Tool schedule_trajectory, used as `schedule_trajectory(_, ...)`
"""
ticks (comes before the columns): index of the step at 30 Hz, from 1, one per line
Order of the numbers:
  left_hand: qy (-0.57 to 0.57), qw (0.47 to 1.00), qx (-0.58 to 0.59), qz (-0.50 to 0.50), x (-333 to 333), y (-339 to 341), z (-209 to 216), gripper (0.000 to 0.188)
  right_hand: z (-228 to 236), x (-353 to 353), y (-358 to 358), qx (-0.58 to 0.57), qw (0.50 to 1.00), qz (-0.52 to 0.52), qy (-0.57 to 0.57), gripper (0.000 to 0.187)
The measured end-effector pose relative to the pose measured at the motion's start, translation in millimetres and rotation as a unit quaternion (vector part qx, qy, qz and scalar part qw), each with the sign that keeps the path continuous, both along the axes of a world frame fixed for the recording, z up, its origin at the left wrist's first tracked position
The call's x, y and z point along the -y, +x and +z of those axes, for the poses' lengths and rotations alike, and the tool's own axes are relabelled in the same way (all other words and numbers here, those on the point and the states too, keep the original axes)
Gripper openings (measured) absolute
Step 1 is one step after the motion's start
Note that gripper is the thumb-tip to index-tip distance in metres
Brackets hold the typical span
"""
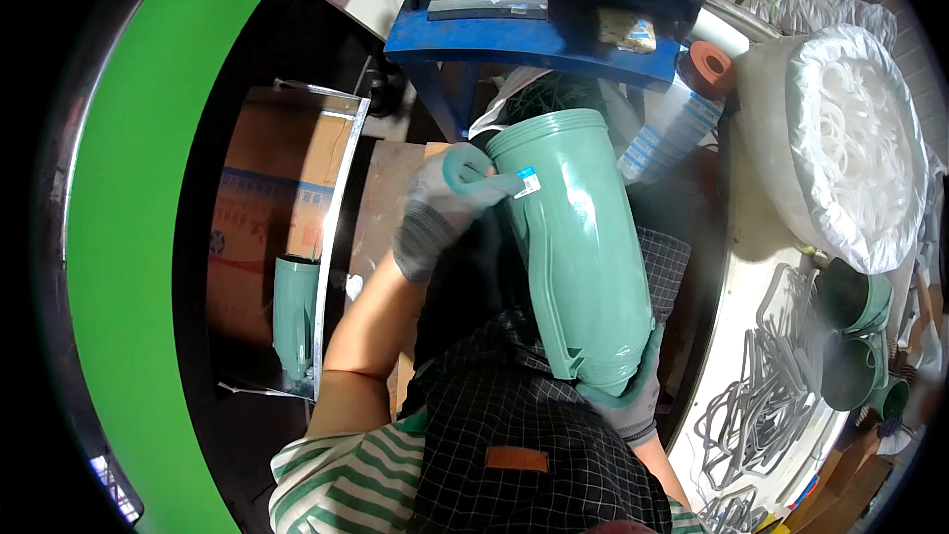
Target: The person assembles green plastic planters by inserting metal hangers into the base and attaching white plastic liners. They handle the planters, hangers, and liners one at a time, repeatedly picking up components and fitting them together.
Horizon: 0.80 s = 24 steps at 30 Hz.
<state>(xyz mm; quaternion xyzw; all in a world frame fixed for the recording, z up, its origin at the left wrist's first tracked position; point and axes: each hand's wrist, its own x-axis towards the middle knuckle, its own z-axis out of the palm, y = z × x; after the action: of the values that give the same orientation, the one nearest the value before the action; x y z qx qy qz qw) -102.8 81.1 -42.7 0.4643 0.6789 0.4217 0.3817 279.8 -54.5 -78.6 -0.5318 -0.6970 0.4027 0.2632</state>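
A large green plastic cylinder (583, 247) with a threaded rim at each end rests tilted over my lap. My left hand (455, 188), in a grey glove with green finger coating, is beside its upper left edge. The fingers are curled, and one stretched digit touches a small blue-and-white label (526, 183) on the cylinder's wall. Whether the curled fingers hold anything is hidden. Around the lower end of the cylinder is my right hand (631, 396), also gloved, supporting it from below and the right; part of that hand is behind the cylinder.
On the left are a cardboard box (262, 218), another green cylinder (296, 316) and a bright green surface (124, 237). Ahead stands a blue metal bench (534, 40). At right, a white bench (746, 336) carries a bag of white rings (855, 148) and grey bent strips (756, 396).
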Motion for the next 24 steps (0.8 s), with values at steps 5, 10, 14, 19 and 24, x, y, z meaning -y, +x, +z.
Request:
schedule_trajectory(5, 0.254, 0.947, -0.189, -0.060, 2.1, -17.8, -42.9, 0.064, 23.0, -28.8, 22.7, -0.251, 0.953, 0.041, -0.162, 0.134)
schedule_trajectory(10, 0.040, 0.992, 0.075, -0.094, -33.3, 52.0, 5.5, 0.051, 51.2, -35.8, 66.7, -0.366, 0.876, -0.066, -0.307, 0.139)
schedule_trajectory(14, 0.287, 0.918, -0.223, -0.156, -91.3, 89.6, 39.7, 0.051, 62.1, -13.9, 74.8, -0.288, 0.931, -0.082, -0.209, 0.146)
schedule_trajectory(19, 0.325, 0.824, -0.456, -0.088, -207.3, 118.4, 142.2, 0.071, 51.4, 7.9, 103.2, -0.453, 0.853, -0.221, -0.137, 0.143)
schedule_trajectory(24, 0.305, 0.792, -0.524, -0.075, -219.0, 132.8, 133.8, 0.062, 88.1, -11.8, 113.6, -0.448, 0.849, -0.280, 0.001, 0.101)
